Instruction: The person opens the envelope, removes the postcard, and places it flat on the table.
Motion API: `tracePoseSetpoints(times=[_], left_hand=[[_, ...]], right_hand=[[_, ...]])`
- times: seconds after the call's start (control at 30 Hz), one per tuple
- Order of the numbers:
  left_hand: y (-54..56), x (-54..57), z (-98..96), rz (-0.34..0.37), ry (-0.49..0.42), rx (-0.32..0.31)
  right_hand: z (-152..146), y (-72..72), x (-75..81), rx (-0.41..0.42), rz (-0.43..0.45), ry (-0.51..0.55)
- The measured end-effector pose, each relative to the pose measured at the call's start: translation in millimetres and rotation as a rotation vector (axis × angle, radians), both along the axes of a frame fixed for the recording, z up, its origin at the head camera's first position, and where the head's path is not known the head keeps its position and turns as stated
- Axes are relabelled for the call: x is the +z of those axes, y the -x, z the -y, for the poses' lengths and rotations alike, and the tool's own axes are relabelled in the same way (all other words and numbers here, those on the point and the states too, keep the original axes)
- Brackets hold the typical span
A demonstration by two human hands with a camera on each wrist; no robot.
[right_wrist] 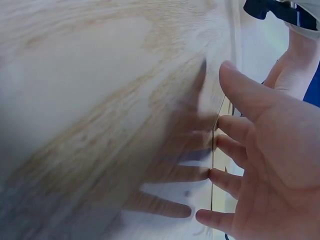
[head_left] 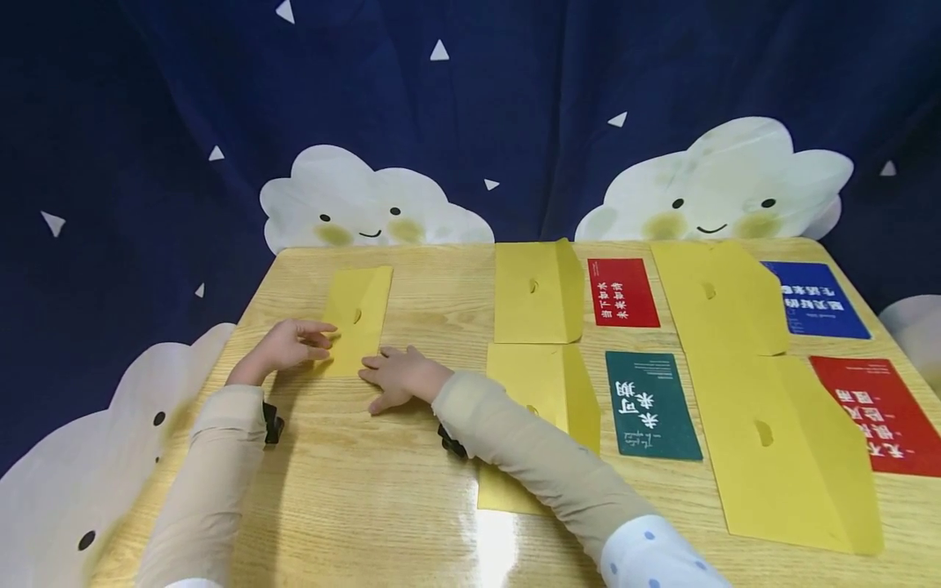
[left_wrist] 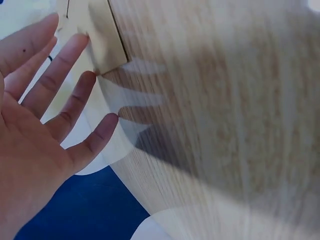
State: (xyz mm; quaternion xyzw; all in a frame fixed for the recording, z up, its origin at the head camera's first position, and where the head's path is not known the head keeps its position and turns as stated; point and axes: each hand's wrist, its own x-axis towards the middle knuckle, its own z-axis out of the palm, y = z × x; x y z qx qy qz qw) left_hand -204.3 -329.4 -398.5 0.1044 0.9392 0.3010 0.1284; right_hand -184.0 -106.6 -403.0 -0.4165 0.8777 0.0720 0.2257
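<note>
A small yellow envelope [head_left: 362, 298] with a semicircular slot lies flat on the left part of the wooden table. My left hand [head_left: 290, 347] is at its left edge, fingers extended and spread, fingertips right at the paper. Part of the envelope [left_wrist: 107, 42] shows beyond those fingers in the left wrist view. At the envelope's lower right corner is my right hand [head_left: 400, 377], palm down, fingers spread and slightly bent, holding nothing. In the right wrist view its fingertips [right_wrist: 216, 175] stand along the envelope's edge, close over the table.
Several larger yellow envelopes [head_left: 518, 294] lie at the middle and right with flaps unfolded. Beside them are a red card [head_left: 625, 292], a green card [head_left: 654, 408], a blue card [head_left: 827, 302] and another red card [head_left: 893, 416]. A dark blue curtain with clouds [head_left: 375, 208] hangs behind.
</note>
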Motion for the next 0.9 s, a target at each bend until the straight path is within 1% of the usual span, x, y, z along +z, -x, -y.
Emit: tracePoseSetpoints(times=[0.13,0.2,0.3,0.47,0.63,0.7,0.9], left_hand=[[3.5,-0.9,0.8,0.071,-0.061,0.003],[4.4,-1.3,1.1,0.096,-0.094,0.000],[5.4,-1.7,-0.2,0.109,-0.123,-0.009],[8.1,-2.9,-6.5,0.117,-0.163,-0.042],[11.3,-4.2,-14.9,0.160,-0.208,-0.073],[12.3,-4.5,-17.6,0.168,-0.210,-0.090],[14.7,-7.5,-25.4,0.164,-0.212,-0.139]], right_hand=[[-3,-0.5,1.8,0.005,0.014,-0.010],[-5,-0.8,3.1,0.007,0.020,-0.011],[-8,-1.0,4.9,0.011,0.026,-0.013],[-14,-1.0,9.5,0.018,0.031,-0.019],[-21,-1.7,16.6,0.022,0.044,-0.048],[-23,-2.2,18.7,0.022,0.052,-0.065],[-31,-3.4,22.6,0.035,0.070,-0.112]])
